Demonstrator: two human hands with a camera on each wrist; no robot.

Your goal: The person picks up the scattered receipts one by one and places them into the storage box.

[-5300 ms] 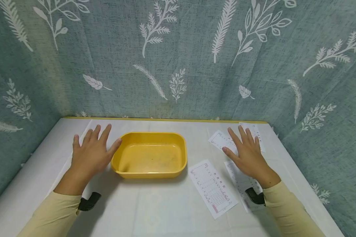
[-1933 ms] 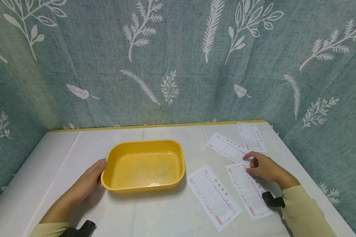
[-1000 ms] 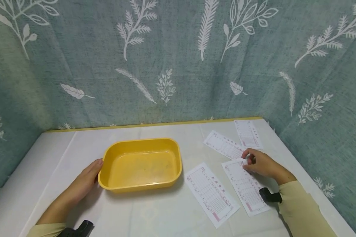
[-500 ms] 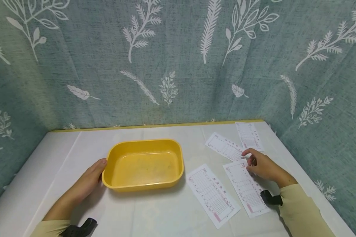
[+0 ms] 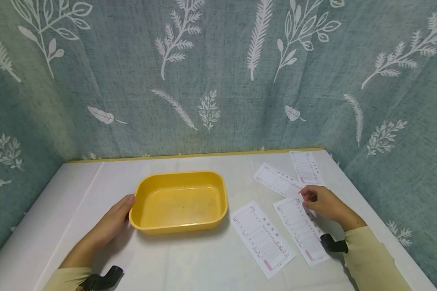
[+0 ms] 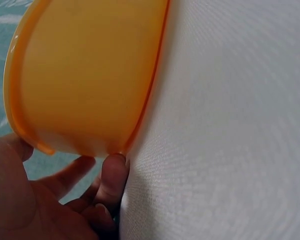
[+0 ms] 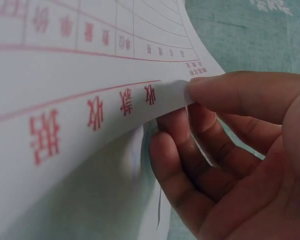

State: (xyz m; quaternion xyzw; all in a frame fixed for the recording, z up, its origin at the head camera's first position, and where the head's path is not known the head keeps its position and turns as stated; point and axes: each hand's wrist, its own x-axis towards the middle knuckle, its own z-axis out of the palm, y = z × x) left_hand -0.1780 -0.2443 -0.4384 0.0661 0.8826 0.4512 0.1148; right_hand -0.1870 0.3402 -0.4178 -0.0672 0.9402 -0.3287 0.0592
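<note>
My left hand (image 5: 113, 220) holds a yellow plastic tub (image 5: 178, 229) by its left end. In the left wrist view the thumb is at the rim and the curled fingertips (image 6: 114, 175) are low against the tub's outer wall. My right hand (image 5: 322, 203) pinches the far corner of a printed receipt slip (image 5: 301, 232). Seen from the right wrist, the thumb lies on top of the slip (image 7: 90, 110) with the fingers beneath, and the paper bows upward at that corner. The near end of this slip lies by the table surface.
Another receipt slip (image 5: 262, 238) lies between the tub and the held one. Two more slips, one slanted (image 5: 276, 178) and one at the back right (image 5: 306, 167), lie beyond my right hand. A patterned green cloth (image 5: 225, 60) hangs behind the white table (image 5: 189, 262).
Both hands were spread over the table at first. My left hand has since taken hold of the tub's end, and my right has gripped a receipt slip's corner, bending it up.
</note>
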